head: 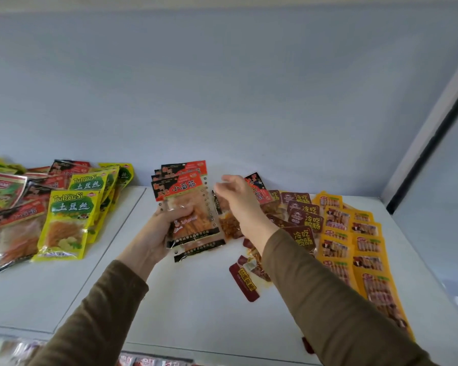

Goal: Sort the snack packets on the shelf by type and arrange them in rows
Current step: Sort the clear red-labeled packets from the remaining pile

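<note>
The left hand [164, 228] gripped a fanned stack of red gluten-strip packets [188, 207] mid-shelf while the right hand [236, 196] hovered loosely open; the slippery fan risked sliding apart onto the sorted maroon packets [304, 220]

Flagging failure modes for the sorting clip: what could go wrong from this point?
1. The left hand grips a fanned stack of red packets by its lower part only; the top ones may slide out.
2. The right hand hovers open above the maroon packets; the sleeve may drag their overlapping row.
3. The mixed pile at left holds more red packets among yellow-green ones, which are easy to miss.
</note>
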